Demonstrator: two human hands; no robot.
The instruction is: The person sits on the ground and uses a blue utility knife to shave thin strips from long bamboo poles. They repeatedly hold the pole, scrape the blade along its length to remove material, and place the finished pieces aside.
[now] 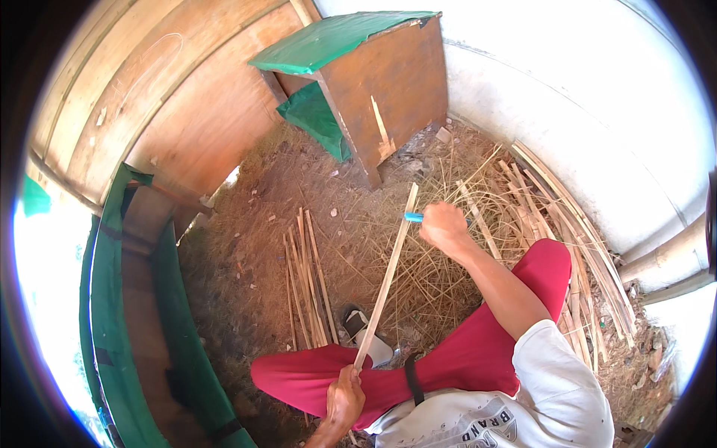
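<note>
At far left we see one green tarpaulin-lined wooden trough (112, 313), and behind it curved plank walls (172, 97) of pale brown wood. On the dirt floor (254, 224), strewn with dry straw-coloured shavings, lies one small bundle of split strips (306, 287), roughly a dozen by our count, their long axes running near to far.

Just right of the bundle is one long flat bamboo strip (387, 278), pale and smooth. Its long axis runs from the near end, over the person's lap, up and slightly rightward to a far tip pointing at the wooden hutch. The left hand (345, 397) is clamped around the strip's near end. The right hand (444, 226) is closed on one blue-handled knife (415, 217), whose handle shows just beside the strip near its far end; the blade is not visible. The two hands are well apart along the strip.

Beyond stands one brown wooden hutch (388, 89) with a green sheet roof. The person sits in red trousers (478, 351) and a white shirt; one sandal (362, 328) shows beneath the strip.

At right, one large pile of long bamboo slats (575, 231), too many to count, leans along the white wall (597, 97).
</note>
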